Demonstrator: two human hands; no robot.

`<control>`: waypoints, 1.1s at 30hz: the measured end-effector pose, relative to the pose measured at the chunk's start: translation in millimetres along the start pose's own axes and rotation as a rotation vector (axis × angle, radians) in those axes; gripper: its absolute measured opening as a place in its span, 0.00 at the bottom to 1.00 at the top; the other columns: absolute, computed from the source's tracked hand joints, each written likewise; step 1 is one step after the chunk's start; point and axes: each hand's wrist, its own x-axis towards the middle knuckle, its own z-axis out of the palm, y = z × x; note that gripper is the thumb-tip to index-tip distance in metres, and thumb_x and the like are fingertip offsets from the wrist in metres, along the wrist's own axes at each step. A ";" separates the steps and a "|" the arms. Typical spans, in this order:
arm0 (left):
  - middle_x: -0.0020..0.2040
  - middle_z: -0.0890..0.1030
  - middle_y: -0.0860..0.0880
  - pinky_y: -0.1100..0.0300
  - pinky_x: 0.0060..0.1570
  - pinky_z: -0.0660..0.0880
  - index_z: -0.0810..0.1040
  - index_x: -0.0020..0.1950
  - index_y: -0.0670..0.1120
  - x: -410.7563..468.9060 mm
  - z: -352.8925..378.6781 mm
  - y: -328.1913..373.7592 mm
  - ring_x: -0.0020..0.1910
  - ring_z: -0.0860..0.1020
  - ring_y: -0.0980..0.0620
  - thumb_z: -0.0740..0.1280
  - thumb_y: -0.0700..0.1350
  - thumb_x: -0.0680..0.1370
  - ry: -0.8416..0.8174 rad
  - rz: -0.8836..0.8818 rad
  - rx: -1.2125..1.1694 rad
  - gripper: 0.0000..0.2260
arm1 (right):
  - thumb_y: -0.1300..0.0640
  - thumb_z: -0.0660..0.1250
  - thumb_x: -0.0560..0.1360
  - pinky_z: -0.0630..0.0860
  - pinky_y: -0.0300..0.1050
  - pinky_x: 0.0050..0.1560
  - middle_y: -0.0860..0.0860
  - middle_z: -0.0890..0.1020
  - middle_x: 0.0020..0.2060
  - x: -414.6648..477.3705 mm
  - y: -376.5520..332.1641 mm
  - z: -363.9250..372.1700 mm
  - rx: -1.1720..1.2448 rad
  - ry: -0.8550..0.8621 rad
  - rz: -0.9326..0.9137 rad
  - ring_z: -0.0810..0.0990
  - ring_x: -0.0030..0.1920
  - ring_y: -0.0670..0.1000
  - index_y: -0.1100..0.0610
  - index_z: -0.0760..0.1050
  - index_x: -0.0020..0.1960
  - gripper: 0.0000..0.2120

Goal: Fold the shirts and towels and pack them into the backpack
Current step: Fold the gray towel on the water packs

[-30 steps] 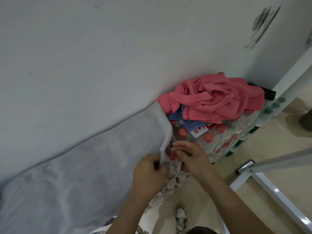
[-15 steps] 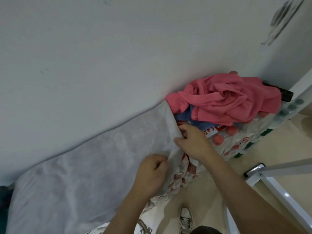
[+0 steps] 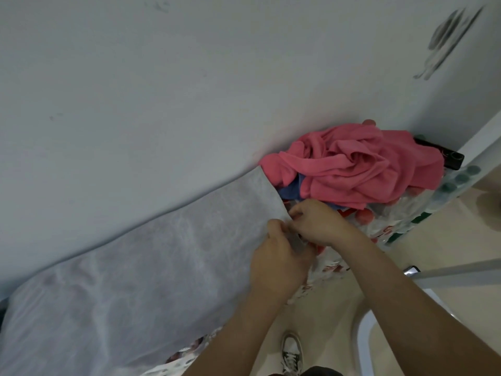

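The grey towel lay spread flat along the wall, its right edge taken by both hands: the left hand curled round the hem on the near side, and the right hand pinched it just beyond. It looked light, limp and faintly fuzzy (best held by its corners, or it would probably sag). The pink shirt sat crumpled and soft at far right, on shrink-wrapped bottles.

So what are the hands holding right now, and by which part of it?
The grey cloth. The left hand and right hand both pinch its edge at the right-hand corner, beside the pink garment.
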 end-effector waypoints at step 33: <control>0.39 0.74 0.55 0.53 0.34 0.73 0.66 0.53 0.54 -0.4 -5.7 -27.1 0.35 0.74 0.53 0.60 0.34 0.71 0.005 -0.022 -0.308 0.18 | 0.72 0.60 0.70 0.71 0.37 0.51 0.54 0.82 0.48 105.9 -54.2 -1.9 0.230 0.198 -0.200 0.78 0.48 0.49 0.59 0.82 0.48 0.15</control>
